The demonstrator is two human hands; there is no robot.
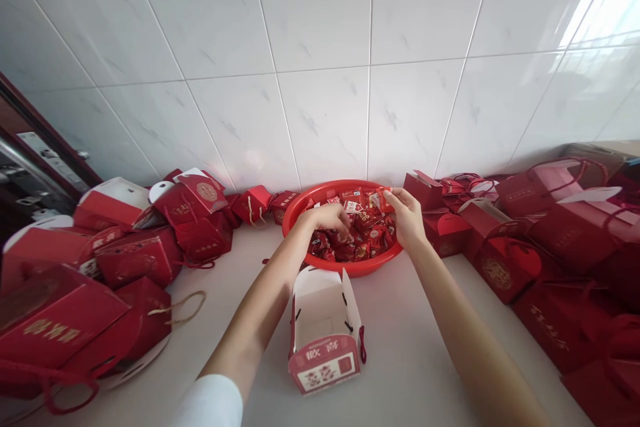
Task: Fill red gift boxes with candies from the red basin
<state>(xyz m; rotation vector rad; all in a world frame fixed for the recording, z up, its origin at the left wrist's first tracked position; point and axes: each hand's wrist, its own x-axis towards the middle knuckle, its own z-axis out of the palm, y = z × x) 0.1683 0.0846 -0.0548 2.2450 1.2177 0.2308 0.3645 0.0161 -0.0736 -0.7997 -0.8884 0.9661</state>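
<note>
A red plastic basket (356,269) full of wrapped candies (367,219) stands against the wall in front of me. My left hand (330,218) reaches into its left half. Its fingers curl down among the candies, and what they close on is hidden. At the right rim, my right hand (409,215) pinches a red-wrapped candy (385,201) between thumb and fingers. Between my forearms lies an open red and white gift box (325,365). Its white inside faces up, and a dark red cord hangs at its right side.
Red gift boxes (137,257) with cord handles are piled on the left. More red boxes (505,267) crowd the right side. White tiles (325,113) rise behind the basket. A dark frame with a metal bar (35,170) stands at the far left.
</note>
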